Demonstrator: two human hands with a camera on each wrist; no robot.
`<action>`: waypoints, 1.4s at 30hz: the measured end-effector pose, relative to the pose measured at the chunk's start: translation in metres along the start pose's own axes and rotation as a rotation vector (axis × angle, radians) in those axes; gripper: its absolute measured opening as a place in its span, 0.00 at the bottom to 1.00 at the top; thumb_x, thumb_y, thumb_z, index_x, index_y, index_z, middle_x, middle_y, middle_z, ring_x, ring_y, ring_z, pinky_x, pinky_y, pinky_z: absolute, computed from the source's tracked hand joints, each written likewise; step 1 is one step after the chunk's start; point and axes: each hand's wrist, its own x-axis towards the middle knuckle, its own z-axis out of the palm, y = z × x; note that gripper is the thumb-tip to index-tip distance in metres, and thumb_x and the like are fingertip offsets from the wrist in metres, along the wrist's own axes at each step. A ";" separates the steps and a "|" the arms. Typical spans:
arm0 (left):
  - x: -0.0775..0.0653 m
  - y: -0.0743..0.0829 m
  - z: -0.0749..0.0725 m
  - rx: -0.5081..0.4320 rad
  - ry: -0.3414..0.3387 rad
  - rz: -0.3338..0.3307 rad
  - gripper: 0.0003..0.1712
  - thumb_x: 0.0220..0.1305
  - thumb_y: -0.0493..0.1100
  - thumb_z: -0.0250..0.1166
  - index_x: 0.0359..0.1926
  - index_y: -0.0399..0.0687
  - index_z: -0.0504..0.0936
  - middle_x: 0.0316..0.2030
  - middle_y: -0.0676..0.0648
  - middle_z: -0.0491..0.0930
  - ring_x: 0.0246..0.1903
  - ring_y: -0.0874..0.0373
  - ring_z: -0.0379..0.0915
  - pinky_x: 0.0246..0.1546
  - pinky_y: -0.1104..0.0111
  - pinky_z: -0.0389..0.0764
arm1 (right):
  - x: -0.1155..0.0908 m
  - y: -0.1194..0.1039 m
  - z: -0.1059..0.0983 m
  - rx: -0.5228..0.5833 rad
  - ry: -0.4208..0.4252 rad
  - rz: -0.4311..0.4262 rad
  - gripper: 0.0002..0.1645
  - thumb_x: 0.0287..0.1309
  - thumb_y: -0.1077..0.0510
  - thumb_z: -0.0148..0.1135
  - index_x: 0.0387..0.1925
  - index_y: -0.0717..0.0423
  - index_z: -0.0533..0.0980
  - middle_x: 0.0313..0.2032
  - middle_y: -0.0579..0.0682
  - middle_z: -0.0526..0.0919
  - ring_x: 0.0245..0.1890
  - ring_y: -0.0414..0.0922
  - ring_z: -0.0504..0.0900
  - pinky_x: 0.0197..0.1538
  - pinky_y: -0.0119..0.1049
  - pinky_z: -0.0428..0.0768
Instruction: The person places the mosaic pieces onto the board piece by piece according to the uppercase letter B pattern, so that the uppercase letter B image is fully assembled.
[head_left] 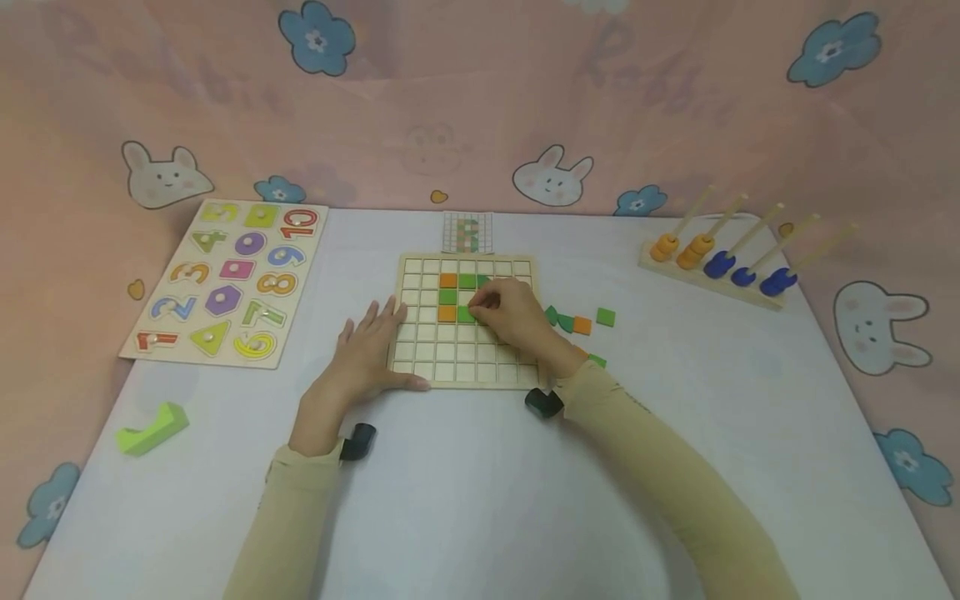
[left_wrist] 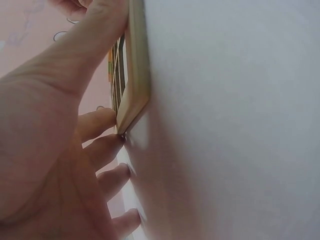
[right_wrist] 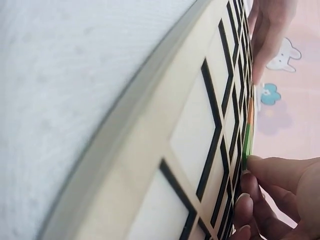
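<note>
A wooden grid board (head_left: 423, 350) lies on the table with orange and green tiles set in its upper middle squares. My left hand (head_left: 360, 358) rests at its lower left corner, fingers spread along the left edge, thumb (left_wrist: 100, 30) on the near edge. Over the board, my right hand (head_left: 513, 312) pinches a green square tile (head_left: 464, 314) between thumb and fingertips, beside an orange square tile (head_left: 447, 313). In the right wrist view, the thumb (right_wrist: 272, 170) meets the end of the green tile (right_wrist: 246, 145). Part of the grid is hidden under the right hand.
Loose green and orange tiles (head_left: 582, 325) lie right of the board. Behind it is a small pattern card (head_left: 447, 233). A number puzzle board (head_left: 258, 354) lies at left, with a light green block (head_left: 153, 429) nearer. A peg stand with rings (head_left: 738, 283) stands at right.
</note>
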 end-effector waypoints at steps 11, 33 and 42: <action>0.001 0.000 0.000 0.004 0.004 -0.002 0.77 0.47 0.60 0.86 0.86 0.44 0.47 0.87 0.43 0.38 0.86 0.41 0.29 0.85 0.39 0.31 | -0.005 0.005 -0.006 -0.028 -0.011 -0.047 0.09 0.67 0.63 0.69 0.46 0.62 0.88 0.42 0.55 0.87 0.41 0.48 0.79 0.44 0.35 0.77; 0.000 0.001 0.001 0.002 0.011 -0.007 0.77 0.46 0.60 0.86 0.86 0.45 0.47 0.87 0.43 0.37 0.86 0.42 0.28 0.85 0.40 0.30 | -0.035 0.061 -0.072 0.019 -0.212 0.071 0.36 0.64 0.60 0.72 0.71 0.51 0.72 0.72 0.57 0.67 0.73 0.59 0.63 0.79 0.65 0.63; 0.001 0.000 0.003 -0.005 0.013 -0.004 0.77 0.47 0.59 0.86 0.86 0.44 0.47 0.87 0.44 0.37 0.86 0.42 0.28 0.85 0.40 0.30 | -0.042 0.070 -0.080 -0.005 -0.171 0.052 0.25 0.68 0.67 0.64 0.65 0.56 0.75 0.66 0.57 0.77 0.67 0.58 0.72 0.74 0.60 0.71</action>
